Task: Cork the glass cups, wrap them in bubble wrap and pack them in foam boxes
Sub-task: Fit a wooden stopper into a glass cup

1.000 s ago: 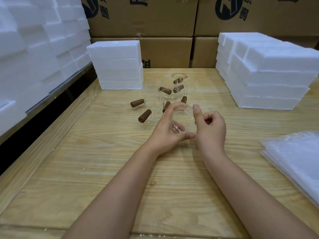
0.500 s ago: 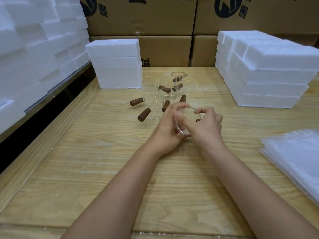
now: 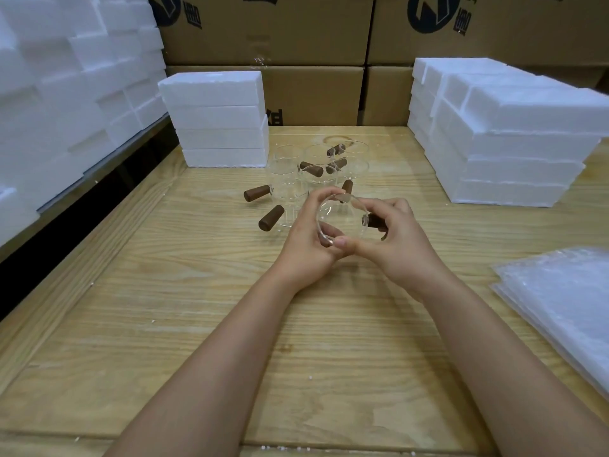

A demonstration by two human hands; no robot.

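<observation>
Corking step; left hand (image 3: 308,240) grips glass cup (image 3: 341,219); right hand (image 3: 392,239) pinches cork (image 3: 374,221) at its side; next probably needs firm seating, then bubble wrap (image 3: 560,298).

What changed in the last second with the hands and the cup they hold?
The right hand moved from the rim of the glass cup to its right side, where it now pinches a brown cork. The left hand kept its grip on the cup. The other cups, foam boxes and bubble wrap stayed put.
</observation>
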